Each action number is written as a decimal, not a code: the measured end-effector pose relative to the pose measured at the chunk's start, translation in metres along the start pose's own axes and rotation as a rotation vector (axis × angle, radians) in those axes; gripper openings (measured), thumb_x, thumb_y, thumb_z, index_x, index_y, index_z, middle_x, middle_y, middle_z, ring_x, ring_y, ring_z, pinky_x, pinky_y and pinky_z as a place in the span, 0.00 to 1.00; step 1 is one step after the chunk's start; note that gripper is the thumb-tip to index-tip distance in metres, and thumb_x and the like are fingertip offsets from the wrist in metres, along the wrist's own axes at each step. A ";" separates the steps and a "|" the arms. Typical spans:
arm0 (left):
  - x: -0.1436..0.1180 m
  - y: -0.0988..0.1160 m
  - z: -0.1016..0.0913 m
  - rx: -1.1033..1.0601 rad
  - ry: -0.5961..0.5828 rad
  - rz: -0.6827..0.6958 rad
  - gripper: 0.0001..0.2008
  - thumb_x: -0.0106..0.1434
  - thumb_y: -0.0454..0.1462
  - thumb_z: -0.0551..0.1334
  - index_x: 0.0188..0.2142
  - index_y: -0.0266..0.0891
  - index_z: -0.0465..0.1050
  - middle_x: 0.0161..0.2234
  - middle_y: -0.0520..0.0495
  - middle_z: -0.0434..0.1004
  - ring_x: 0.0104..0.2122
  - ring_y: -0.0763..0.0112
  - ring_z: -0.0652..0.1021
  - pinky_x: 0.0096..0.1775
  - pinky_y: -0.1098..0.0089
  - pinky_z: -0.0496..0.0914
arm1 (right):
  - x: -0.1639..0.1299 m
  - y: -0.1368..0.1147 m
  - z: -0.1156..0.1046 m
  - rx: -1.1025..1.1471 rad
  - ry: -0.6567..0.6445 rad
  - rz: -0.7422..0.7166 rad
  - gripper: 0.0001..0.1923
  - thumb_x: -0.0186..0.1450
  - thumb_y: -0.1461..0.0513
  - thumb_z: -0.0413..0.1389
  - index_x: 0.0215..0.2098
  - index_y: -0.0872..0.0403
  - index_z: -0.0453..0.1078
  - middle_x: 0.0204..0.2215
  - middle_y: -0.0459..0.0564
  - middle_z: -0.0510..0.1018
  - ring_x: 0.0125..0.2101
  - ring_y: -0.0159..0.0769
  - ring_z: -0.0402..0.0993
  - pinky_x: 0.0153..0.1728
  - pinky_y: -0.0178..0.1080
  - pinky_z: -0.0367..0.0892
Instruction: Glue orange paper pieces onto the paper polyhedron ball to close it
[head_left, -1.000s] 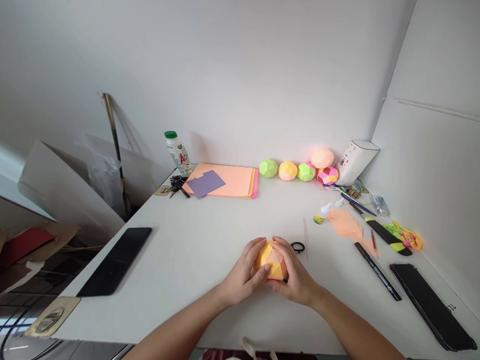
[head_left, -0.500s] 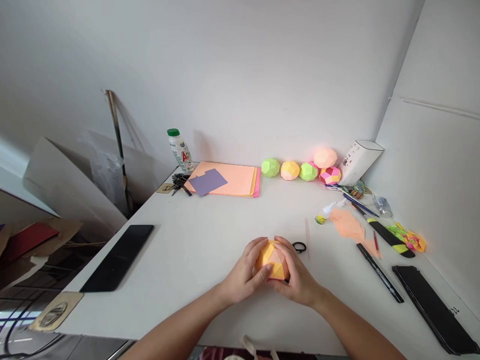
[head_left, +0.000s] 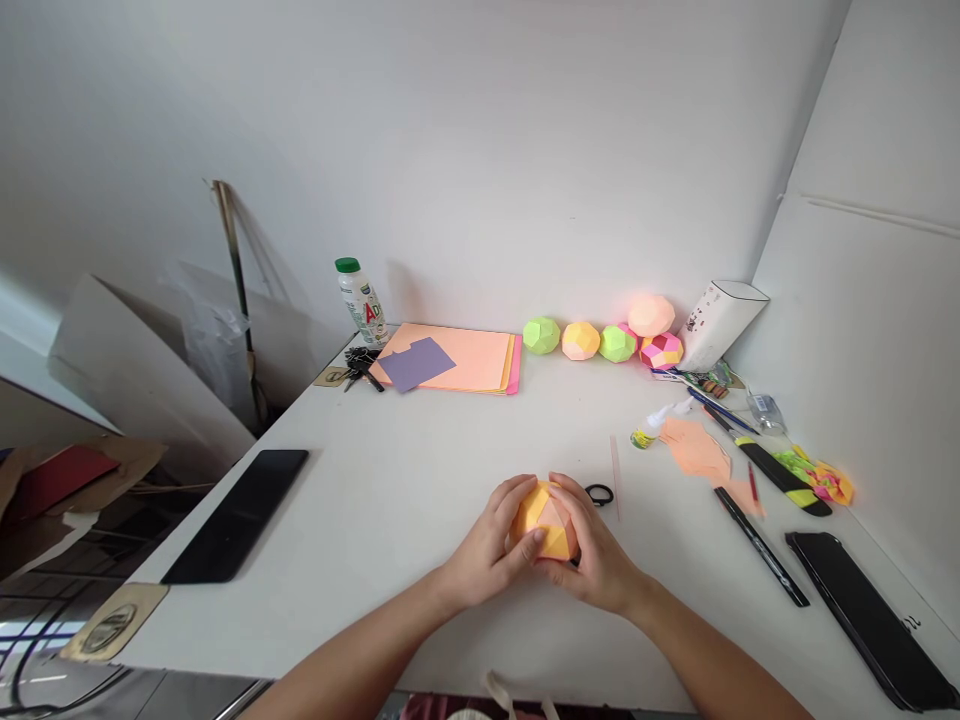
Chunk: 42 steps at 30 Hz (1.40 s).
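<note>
White table: work surface filling the lower field, bounded by a wall at 12 o'clock and a panel at 3 o'clock. Compared with the frame half a second before, nothing on it has shifted; against the frame a second before, the whole scene sits slightly further right, a shift of the camera only.

Stack of orange paper sheets, at 11 o'clock from the hands, carrying a purple cut sheet. Black phone at 9 o'clock, near the table edge; a second black phone at 4 o'clock.

Left hand and right hand: both wrapped around the orange-and-yellow paper polyhedron, held just above the table at centre. Fingers curl snugly over its left and right sides, thumbs pressed on its near face; the grip is unchanged from both earlier frames.

Row of finished paper polyhedra along the wall at 1 o'clock. White bottle with green cap at 11 o'clock. Black marker at 3 o'clock. Black hair tie, just beside the right fingers at 1 o'clock.
</note>
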<state>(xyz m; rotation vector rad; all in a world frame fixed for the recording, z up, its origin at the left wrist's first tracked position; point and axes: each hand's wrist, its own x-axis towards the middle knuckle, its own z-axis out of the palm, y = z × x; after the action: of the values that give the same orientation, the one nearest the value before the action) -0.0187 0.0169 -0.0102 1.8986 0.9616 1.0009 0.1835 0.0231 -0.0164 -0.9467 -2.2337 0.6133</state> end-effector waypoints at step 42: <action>-0.001 -0.006 0.007 -0.030 0.071 0.009 0.37 0.60 0.57 0.59 0.61 0.43 0.51 0.57 0.35 0.60 0.55 0.51 0.68 0.53 0.50 0.68 | 0.002 -0.002 0.000 -0.080 0.038 -0.251 0.38 0.68 0.49 0.49 0.68 0.56 0.37 0.64 0.65 0.52 0.65 0.53 0.49 0.59 0.56 0.60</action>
<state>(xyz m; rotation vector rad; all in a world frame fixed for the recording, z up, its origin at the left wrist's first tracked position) -0.0143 0.0164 -0.0186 1.8550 0.9734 1.0885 0.1818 0.0236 -0.0145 -0.6945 -2.3093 0.3916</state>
